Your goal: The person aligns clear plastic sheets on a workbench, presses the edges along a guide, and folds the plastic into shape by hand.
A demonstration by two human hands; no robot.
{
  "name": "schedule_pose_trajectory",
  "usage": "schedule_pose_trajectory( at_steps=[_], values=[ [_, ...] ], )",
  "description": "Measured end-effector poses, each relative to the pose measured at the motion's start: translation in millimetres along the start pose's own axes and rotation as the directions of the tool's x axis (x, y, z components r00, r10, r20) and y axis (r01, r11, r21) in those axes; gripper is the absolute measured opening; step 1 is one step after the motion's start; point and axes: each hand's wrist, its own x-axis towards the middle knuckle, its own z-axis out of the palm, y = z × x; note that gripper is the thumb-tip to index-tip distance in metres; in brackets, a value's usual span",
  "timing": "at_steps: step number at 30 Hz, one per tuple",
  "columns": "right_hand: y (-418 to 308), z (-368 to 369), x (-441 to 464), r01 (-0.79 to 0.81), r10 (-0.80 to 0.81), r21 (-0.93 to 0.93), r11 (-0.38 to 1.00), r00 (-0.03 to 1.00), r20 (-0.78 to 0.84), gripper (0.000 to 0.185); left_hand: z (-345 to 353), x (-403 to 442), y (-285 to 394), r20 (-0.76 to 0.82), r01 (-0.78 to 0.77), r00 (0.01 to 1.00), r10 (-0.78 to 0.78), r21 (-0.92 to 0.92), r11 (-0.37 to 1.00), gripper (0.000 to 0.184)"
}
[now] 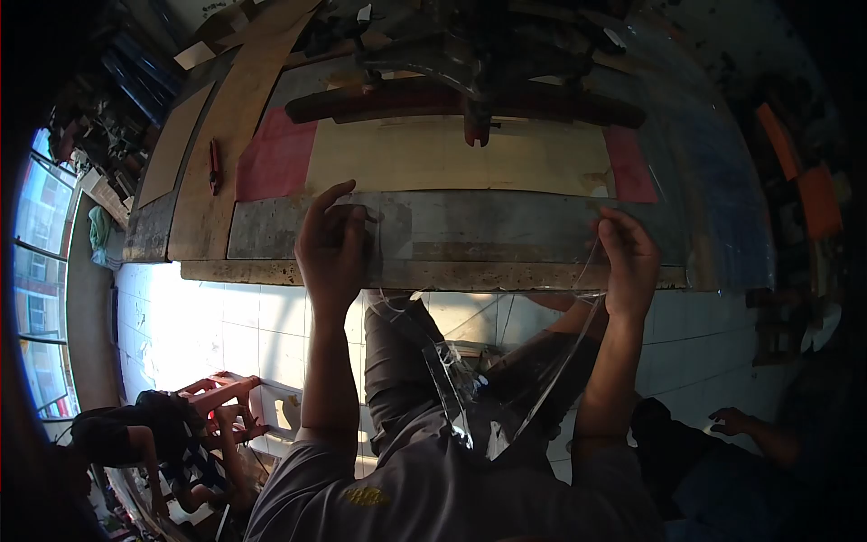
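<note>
- Laid at left on the brown board [239,117]: red cutter [214,167], probably put aside to leave room for working.
- Closed with thumb against curled fingers, apparently on the clear plastic film [462,384]: left hand [336,239], index finger raised.
- Hanging from both hands before the bench edge [433,274], down to the lap [411,361]: same film, likely held wide against folding.
- Placed behind, partly under the dark bar [542,101]: pale yellow strip [461,158].
- Pinching film's other side, thumb to forefinger: right hand [629,262], perhaps for even tension.
</note>
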Motion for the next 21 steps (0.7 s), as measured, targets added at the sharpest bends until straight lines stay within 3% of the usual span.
schedule_pose_trajectory(
  at_steps=[4,7,10,17,21],
  values=[
    [1,0,4,0.024,-0.024,0.008,1.0,1.0,0.002,0.017,0,0,3,0.02,-0.002,1.0,0.002,0.007,1.0,0.036],
    [-9,1,3,0.174,-0.177,-0.13,0.976,0.984,-0.013,0.015,0,2,12,0.064,0.036,0.997,-0.038,0.042,0.998,0.036],
    [-34,4,13,0.263,-0.284,-0.391,0.882,0.959,0.006,0.012,0,10,27,0.108,0.053,0.992,-0.065,0.105,0.993,0.03],
    [4,9,104,0.321,-0.156,-0.561,0.763,0.934,0.322,0.015,1,70,3,0.313,-0.282,0.936,0.159,0.402,0.871,0.02],
    [13,12,119,0.391,-0.139,-0.59,0.706,0.894,0.425,0.016,0,85,-4,0.346,-0.341,0.917,0.2,0.416,0.843,0.016]
  ],
)
